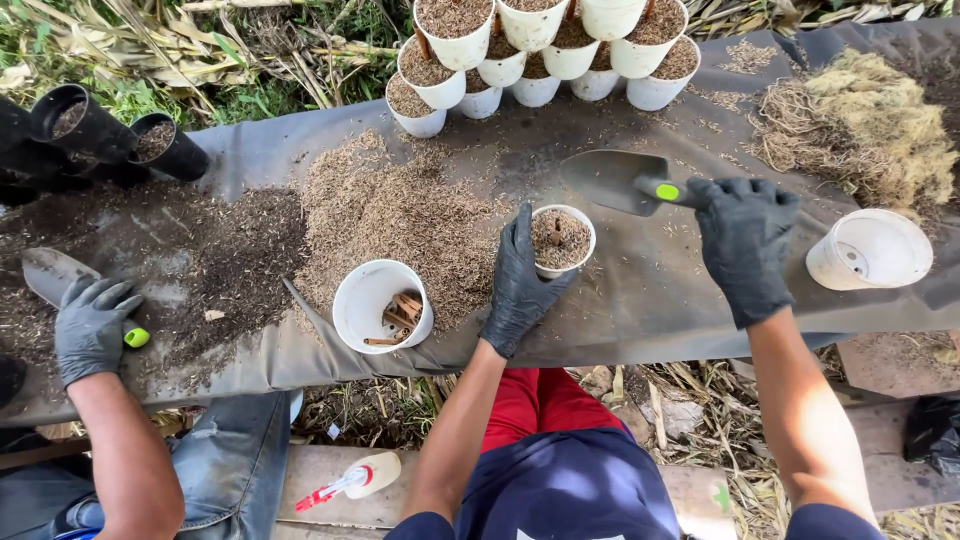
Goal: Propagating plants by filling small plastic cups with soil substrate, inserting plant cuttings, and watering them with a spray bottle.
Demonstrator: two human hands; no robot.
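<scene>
My left hand (521, 283), in a black glove, grips the side of a small white pot (562, 240) filled with brown husk mix. A stick stands in the middle of the pot. My right hand (745, 255), also black-gloved, holds a dark trowel (612, 180) by its green-tipped handle. The blade hovers just above and to the right of the pot. Both rest over a grey sheet (640, 300) spread on the table.
A pile of husks (395, 215) lies left of the pot, with dark soil (225, 260) beyond it. A tipped white pot (378, 305) holds sticks. Filled white pots (530, 50) are stacked at the back. An empty white pot (870, 250) and fibre heap (870, 125) sit right. Another person's grey-gloved hand (92, 328) holds a trowel at left.
</scene>
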